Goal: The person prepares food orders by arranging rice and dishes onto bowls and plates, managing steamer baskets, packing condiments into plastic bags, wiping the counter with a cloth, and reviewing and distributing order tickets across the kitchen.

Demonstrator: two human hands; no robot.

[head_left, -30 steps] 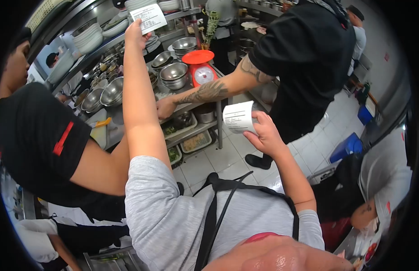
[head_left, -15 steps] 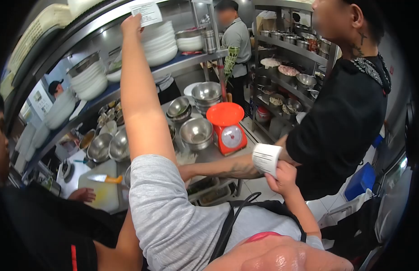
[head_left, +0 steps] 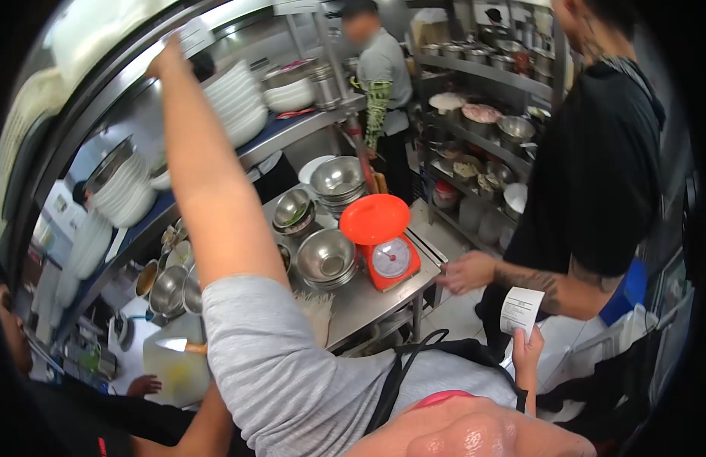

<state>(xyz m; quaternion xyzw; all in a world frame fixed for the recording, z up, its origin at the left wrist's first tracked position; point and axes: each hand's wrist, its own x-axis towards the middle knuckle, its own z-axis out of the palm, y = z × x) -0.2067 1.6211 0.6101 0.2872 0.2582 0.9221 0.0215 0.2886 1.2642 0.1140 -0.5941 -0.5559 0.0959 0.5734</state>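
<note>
My left hand (head_left: 166, 59) is raised at the upper left, pinching a white printed slip (head_left: 194, 36) against the metal edge of the high shelf (head_left: 121, 53). At the lower right, my right hand (head_left: 526, 350) holds a second white slip (head_left: 522, 308), slightly curled, with print on its face. A co-worker's tattooed forearm (head_left: 539, 288) is just behind that slip. Stacked white plates (head_left: 239, 103) stand on the shelf below my left hand.
A red scale (head_left: 382, 251) and steel bowls (head_left: 326, 255) stand on the steel counter (head_left: 376, 308). A knife (head_left: 181, 346) rests on a cutting board (head_left: 170, 377), beside another person's hand (head_left: 143, 385). One co-worker (head_left: 608, 167) stands right; another (head_left: 383, 68) stands near the rack (head_left: 486, 72).
My left hand has moved up and left with its slip to the shelf edge. My right hand and its slip have shifted right and down. The tattooed co-worker's arm has drawn back from the counter.
</note>
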